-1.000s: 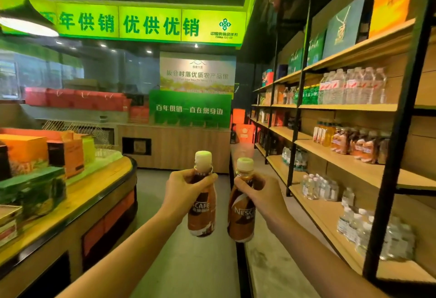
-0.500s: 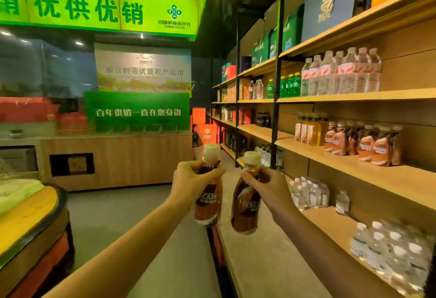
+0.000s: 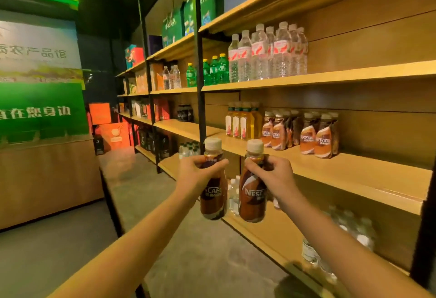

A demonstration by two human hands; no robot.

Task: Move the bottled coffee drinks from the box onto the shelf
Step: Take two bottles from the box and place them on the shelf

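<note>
Left hand (image 3: 194,176): lower centre of frame; fingers and thumb curl round the shoulder of the left coffee bottle (image 3: 213,199), just under its cap.
Right hand (image 3: 277,175): same curled grip on the right coffee bottle (image 3: 252,203); both bottles hang upright, just beside each other, clear of any board.
Handling: small capped plastic bottles, seemingly full. Probably moderate weight, stiff walls, a slick printed sleeve. A shoulder grip leaves the base free for setting down.
Box: not in view.
Low water bottles (image 3: 342,227): lower right, blurred; count unclear.
Target shelf (image 3: 354,172): right of centre; bare board in front of and right of the stock.
Stocked coffee row (image 3: 308,132): standing at the back of that board; new bottles likely go alongside.
Yellow drinks (image 3: 240,120): just left of the coffee row.
In the way: black upright (image 3: 200,99) stands behind the left bottle; the board above limits headroom, so entry should be low and level.
Upper shelf: clear water bottles (image 3: 266,54), green bottles (image 3: 214,69) to their left.
</note>
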